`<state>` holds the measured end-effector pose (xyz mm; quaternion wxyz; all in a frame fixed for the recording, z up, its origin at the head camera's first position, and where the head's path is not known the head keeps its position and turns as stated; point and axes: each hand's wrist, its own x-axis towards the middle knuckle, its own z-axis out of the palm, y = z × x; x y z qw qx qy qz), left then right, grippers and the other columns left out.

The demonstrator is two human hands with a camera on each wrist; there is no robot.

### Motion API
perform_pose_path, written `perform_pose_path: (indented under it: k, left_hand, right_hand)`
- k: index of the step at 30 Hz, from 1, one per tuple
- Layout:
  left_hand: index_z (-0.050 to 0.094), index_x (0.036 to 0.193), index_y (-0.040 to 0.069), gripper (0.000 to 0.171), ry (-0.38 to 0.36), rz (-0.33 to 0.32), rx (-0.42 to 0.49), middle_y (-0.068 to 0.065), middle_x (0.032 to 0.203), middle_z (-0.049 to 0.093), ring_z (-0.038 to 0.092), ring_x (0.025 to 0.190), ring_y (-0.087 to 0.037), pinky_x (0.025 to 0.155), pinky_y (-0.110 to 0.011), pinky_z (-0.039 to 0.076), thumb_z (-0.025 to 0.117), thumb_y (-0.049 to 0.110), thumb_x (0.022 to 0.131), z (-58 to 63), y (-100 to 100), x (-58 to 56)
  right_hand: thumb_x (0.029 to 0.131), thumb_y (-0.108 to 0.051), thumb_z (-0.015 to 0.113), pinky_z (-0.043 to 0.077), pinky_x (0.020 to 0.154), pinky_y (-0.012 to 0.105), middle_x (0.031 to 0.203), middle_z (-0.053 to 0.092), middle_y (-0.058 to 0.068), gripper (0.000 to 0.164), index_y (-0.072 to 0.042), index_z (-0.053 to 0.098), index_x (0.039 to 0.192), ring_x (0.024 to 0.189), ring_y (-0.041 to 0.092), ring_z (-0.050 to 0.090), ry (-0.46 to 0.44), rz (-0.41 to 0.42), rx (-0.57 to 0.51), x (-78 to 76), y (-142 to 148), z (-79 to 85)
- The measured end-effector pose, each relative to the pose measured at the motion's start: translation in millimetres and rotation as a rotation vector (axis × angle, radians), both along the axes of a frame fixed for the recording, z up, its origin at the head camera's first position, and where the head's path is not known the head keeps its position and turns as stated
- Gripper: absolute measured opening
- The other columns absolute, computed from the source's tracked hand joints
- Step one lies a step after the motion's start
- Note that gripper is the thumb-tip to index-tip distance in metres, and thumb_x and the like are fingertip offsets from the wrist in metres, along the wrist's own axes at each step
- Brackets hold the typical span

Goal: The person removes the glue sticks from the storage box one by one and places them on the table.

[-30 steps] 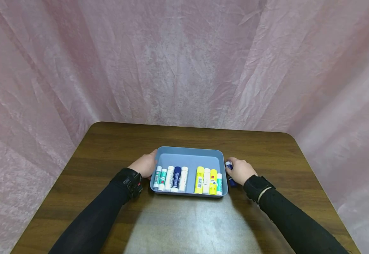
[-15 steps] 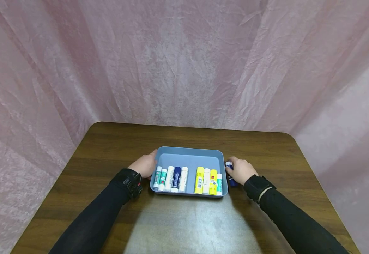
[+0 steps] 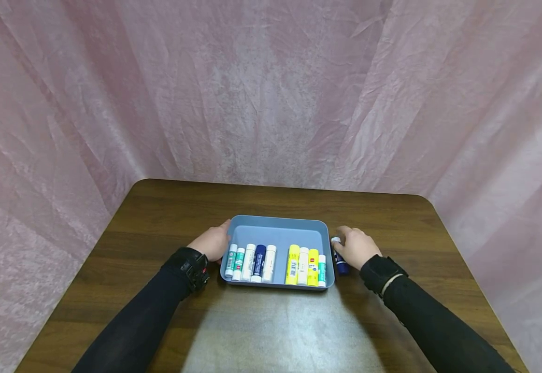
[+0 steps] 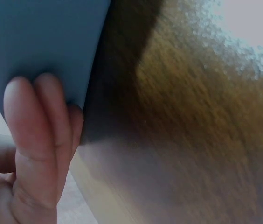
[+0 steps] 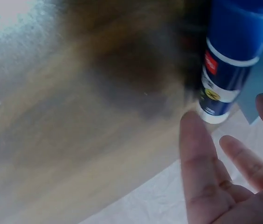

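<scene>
Take the tray (image 3: 280, 235) as the clock, with 12 at its far side. The loose stick (image 3: 342, 268) is at 3 o'clock, just outside the wall, and it seems to lie flat on the table (image 3: 369, 207); whether it touches the wall, I cannot tell. The right hand (image 3: 356, 249) is beside it with fingers spread and no grip; in the right wrist view one fingertip is very near the white end, maybe touching. The left hand (image 3: 211, 243) is at 9 o'clock, its straight fingers against the outer wall, not curled round anything.

The main danger, in my judgement, is rolling. The stick is round, so a side push from the fingertip, without the thumb opposite, could send it away to 3 o'clock. Taking it only by the white end could let the heavier-looking cap end swing down. The narrow space at the wall may also trouble the thumb: it could catch the rim and move the tray.

The left hand brings another risk: pressing too hard could slide the tray into the stick. If the tray tips, the left group (image 3: 249, 261) and the right group (image 3: 303, 265) could roll into the gap at 6 o'clock and lose their rows.
</scene>
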<state>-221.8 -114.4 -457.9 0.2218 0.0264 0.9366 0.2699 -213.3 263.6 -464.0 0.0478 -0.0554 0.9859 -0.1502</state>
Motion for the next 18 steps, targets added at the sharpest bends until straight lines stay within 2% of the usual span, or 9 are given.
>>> perform_pose_path:
  k: [7, 12, 18]
  left_hand:
    - [0.010, 0.164, 0.008, 0.061, -0.012, 0.002, 0.008, -0.022, 0.132, 0.061, 0.065, 0.059, -0.020, 0.054, -0.029, 0.052, 0.037, 0.019, 0.111, -0.7, -0.2, -0.1]
    - [0.010, 0.165, 0.009, 0.061, -0.016, 0.011, 0.003, -0.022, 0.128, 0.062, 0.065, 0.058, -0.020, 0.053, -0.030, 0.051, 0.037, 0.019, 0.111, -2.7, 0.3, -1.9]
    - [0.010, 0.165, 0.010, 0.061, -0.022, 0.018, -0.003, -0.021, 0.130, 0.062, 0.065, 0.059, -0.022, 0.053, -0.030, 0.051, 0.036, 0.020, 0.111, -3.1, 0.9, -2.4]
  right_hand:
    - [0.098, -0.027, 0.066, 0.055, 0.086, 0.052, 0.116, 0.068, 0.021, 0.046, -0.001, 0.061, 0.135, 0.096, 0.030, 0.066, 0.069, 0.019, -0.014, 4.8, -4.4, 13.4]
    - [0.098, -0.026, 0.068, 0.057, 0.084, 0.048, 0.119, 0.067, 0.020, 0.044, -0.002, 0.063, 0.134, 0.096, 0.028, 0.067, 0.088, 0.061, -0.039, 11.8, -13.9, 18.7]
    - [0.095, -0.023, 0.070, 0.055, 0.080, 0.043, 0.105, 0.068, 0.014, 0.033, -0.003, 0.072, 0.121, 0.087, 0.024, 0.063, 0.132, 0.152, -0.020, 20.5, -27.1, 18.5]
